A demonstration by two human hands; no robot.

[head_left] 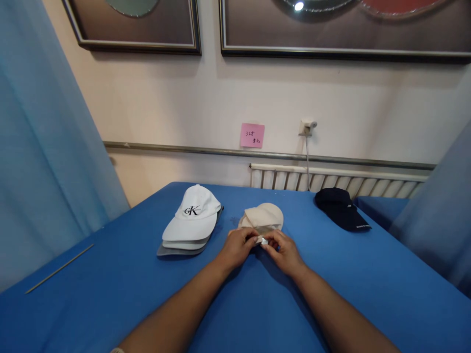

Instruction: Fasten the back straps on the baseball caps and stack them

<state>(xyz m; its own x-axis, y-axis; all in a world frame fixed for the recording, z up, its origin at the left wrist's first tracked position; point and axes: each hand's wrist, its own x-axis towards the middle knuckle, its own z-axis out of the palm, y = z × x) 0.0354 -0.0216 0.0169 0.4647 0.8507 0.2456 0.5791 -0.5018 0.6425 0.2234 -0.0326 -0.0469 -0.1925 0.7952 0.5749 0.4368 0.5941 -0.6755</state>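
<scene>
A beige cap (265, 215) lies on the blue-covered table in front of me, its back strap side towards me. My left hand (241, 245) pinches the strap end from the left. From the right, my right hand (284, 251) has its fingers closed at the same strap, by a small shiny piece (264, 241) that looks like a metal buckle. The fingers partly hide the strap. To the left stands a stack of caps, topped by a white cap (196, 211) with a black "CK" mark.
A dark navy cap (340, 208) lies at the back right of the blue table (121, 284). A thin stick (59, 269) rests at the left. Behind are a radiator (281, 179), a wall socket (306, 128) with a cable, and a pink note (252, 135). Blue curtains (47, 147) hang at both sides.
</scene>
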